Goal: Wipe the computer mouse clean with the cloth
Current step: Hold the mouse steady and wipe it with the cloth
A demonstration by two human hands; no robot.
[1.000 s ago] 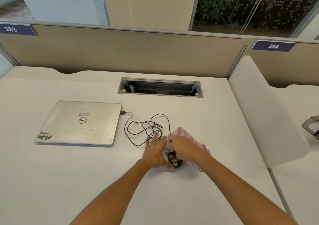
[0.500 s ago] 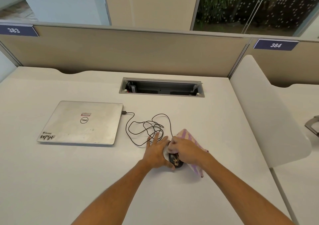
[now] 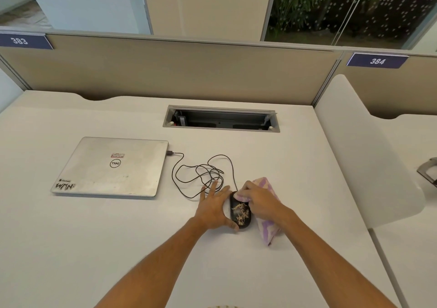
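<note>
Far left on the white desk [image 3: 94, 236]: a flat, shut, silver metal laptop [image 3: 111, 167] with stickers on its lid. Plugged into its right side: a thin black cord [image 3: 201, 175], lying in a messy pile of loops and running on to the mouse.

Next, the left hand [image 3: 214, 209], pressed flat on the desk with fingers spread apart, its thumb side touching the left edge of the mouse. Holding nothing, just keeping the mouse from sliding. Fingertips lying over a loop of the cord.

Then the small black oval computer mouse [image 3: 240, 213] with a gold pattern on its back, sitting on the desk between the two hands, close to the near middle of the desk.

Right of that, the right hand [image 3: 259, 202], fingers curled together and pinched on the soft pink and purple striped cloth [image 3: 268, 231]. A bunched bit of cloth pressed on the far end of the mouse, near the buttons. Rest of the cloth trailing on the desk under the right wrist. Looks like partway through the wiping.

Far right: a white curved divider panel [image 3: 369, 161] standing at the edge of the desk, well apart from the hands.

Things that could go wrong:
- Rubbing too hard could push the mouse out from the flat left hand.
- Tugging the mouse could pull the cord tight and yank the plug from the laptop.
- Fingers could snag in the loops.
- Wiping only the far end would leave the near end and sides dirty.
</note>
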